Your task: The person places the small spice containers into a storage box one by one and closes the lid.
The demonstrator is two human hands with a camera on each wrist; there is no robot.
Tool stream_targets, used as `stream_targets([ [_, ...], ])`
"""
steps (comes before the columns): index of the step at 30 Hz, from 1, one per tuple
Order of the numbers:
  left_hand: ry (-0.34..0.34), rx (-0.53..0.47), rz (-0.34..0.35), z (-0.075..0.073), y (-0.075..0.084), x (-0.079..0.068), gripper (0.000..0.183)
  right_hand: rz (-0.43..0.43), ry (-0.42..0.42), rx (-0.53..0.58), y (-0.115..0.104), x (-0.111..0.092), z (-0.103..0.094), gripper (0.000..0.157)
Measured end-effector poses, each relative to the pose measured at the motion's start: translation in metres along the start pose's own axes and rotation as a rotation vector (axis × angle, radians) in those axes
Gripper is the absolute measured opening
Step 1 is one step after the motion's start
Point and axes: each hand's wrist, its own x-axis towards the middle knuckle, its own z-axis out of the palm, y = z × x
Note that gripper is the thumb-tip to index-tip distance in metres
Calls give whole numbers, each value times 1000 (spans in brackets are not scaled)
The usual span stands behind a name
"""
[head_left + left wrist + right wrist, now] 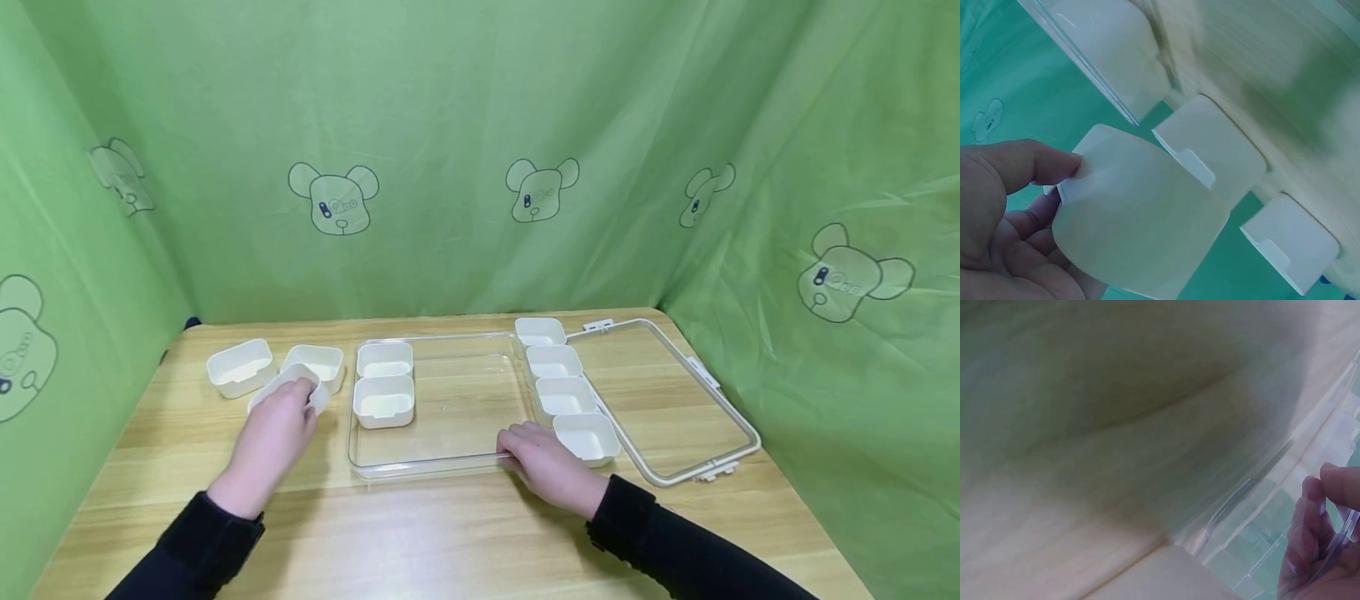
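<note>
My left hand [272, 437] pinches the rim of a small white bin [1138, 212] between thumb and fingers. In the left wrist view that bin is tilted, its outer side facing the camera. Two more white bins stand close by on the table, one at the far left [242, 367] and one just behind the held bin [318, 360]. My right hand [551, 468] grips the front rim of a clear tray [431, 461] near its right corner. Inside the tray's left side sit two white bins, one behind [385, 360] and one in front [384, 400].
Several white bins [565, 397] stand in a row along the tray's right side. Right of them, a white frame [727, 408] with clips lies on the wooden table [420, 542]. Green curtains [450, 267] with bear outlines surround the table's back and sides.
</note>
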Motion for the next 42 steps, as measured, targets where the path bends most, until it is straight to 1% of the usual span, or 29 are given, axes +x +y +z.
stream_targets([
  [4, -2, -12, 19, 2, 6, -1, 21, 3, -3, 0, -1, 1, -1, 10],
  [9, 8, -16, 72, 5, 14, -2, 23, 2, -2, -2, -1, 1, -1, 10],
  [16, -40, -33, 127, 5, 30, -3, 24, 8, 0, -6, 0, 1, 0, 10],
  [23, -55, -28, 244, 9, 41, -4, 28, 0, 9, -10, 1, 1, 1, 11],
  [25, -64, -27, 268, 10, 44, -4, 28, 0, 10, -9, 1, 1, 1, 11],
  [35, -79, -47, 321, 14, 55, -7, 28, 6, 4, -13, 0, 1, 1, 11],
  [39, -83, -53, 352, 17, 60, -9, 25, 10, 0, -12, -1, 1, 0, 11],
  [42, -90, -48, 359, 20, 63, -10, 26, 10, -2, -14, -1, 1, 0, 11],
])
